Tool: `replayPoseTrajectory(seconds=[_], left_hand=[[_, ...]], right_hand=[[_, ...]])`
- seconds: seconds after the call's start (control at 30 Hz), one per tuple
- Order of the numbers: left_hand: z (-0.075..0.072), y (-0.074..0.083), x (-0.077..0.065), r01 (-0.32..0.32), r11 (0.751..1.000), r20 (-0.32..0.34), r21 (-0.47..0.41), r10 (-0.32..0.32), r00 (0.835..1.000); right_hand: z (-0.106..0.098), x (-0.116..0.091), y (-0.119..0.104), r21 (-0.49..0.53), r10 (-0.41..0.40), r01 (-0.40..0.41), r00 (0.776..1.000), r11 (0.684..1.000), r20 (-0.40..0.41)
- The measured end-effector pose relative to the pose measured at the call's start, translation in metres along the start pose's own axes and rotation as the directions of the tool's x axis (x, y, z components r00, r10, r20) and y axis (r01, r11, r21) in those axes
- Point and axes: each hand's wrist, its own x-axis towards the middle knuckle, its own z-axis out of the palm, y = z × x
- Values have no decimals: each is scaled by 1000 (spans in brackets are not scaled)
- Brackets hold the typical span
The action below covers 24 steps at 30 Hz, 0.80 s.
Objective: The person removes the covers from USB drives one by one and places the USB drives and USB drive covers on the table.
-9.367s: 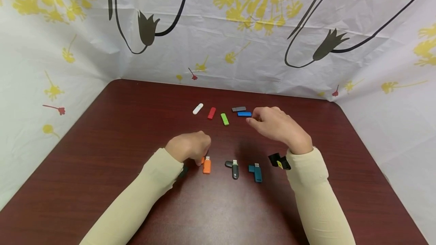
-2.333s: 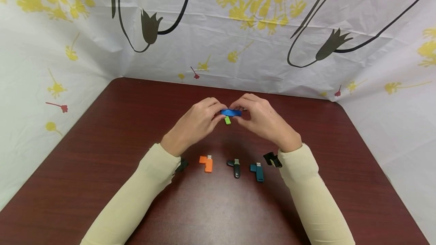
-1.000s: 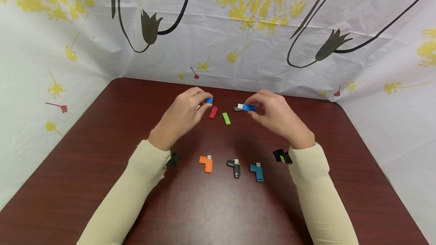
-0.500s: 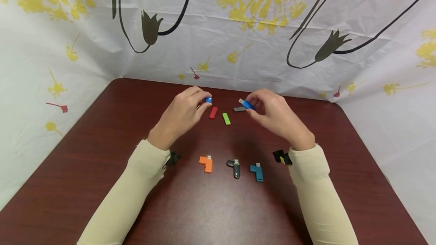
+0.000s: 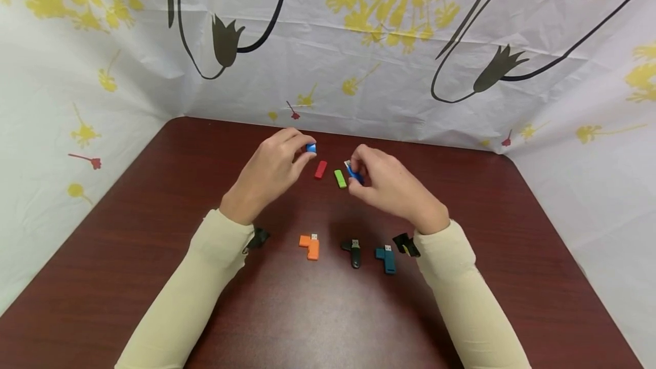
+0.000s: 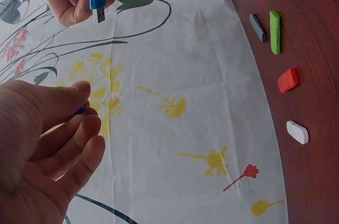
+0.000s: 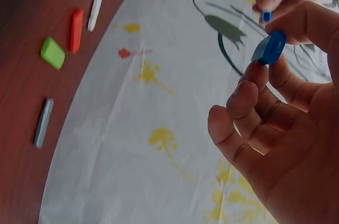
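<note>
In the head view my left hand [image 5: 271, 172] pinches a small blue cap [image 5: 311, 147] between thumb and fingertips. The left wrist view hides most of that cap behind the fingers. To its right, my right hand [image 5: 397, 189] grips a blue USB stick [image 5: 353, 173], whose bare metal plug [image 6: 99, 16] shows in the left wrist view. Both pieces are held above the table's far half, apart from each other. In the head view the stick's plug points toward the back left, close by a green USB stick [image 5: 340, 179] lying on the table.
Near the middle lie an orange USB stick [image 5: 313, 249], a black one [image 5: 355, 255] and a teal one [image 5: 389, 261], each uncapped with its cap alongside. Farther back are a red stick [image 5: 320, 169], a white one [image 7: 95, 10] and a grey one [image 7: 44, 122]. Patterned sheeting [image 5: 328, 90] borders the table.
The blue stick was lifted off the table, held in both hands, then its cap was pulled away. Since then my right hand has moved left and nearer, turning the stick; my left hand barely moved.
</note>
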Motion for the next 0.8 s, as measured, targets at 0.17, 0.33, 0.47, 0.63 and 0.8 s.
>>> replayPoseTrajectory(seconds=[0.17, 0.33, 0.47, 0.63, 0.8], left_hand=[[0, 0, 0, 1, 1000, 7, -4, -1, 1000], [0, -1, 0, -8, 1000, 2, 1, 8, 1000], [-1, -2, 0, -12, 1000, -9, 3, 12, 1000], [-1, -3, 0, -12, 1000, -4, -2, 12, 1000], [-1, -3, 0, -9, 1000, 2, -8, 9, 1000]], right_hand=[[11, 5, -12, -1, -27, 27, 999, 1000, 26], [26, 9, -26, -49, -20, 24, 997, 999, 78], [42, 11, -39, -100, 19, -5, 991, 995, 136], [61, 14, -56, -127, 32, -7, 981, 992, 190], [78, 17, -71, -85, 67, -46, 960, 995, 272]])
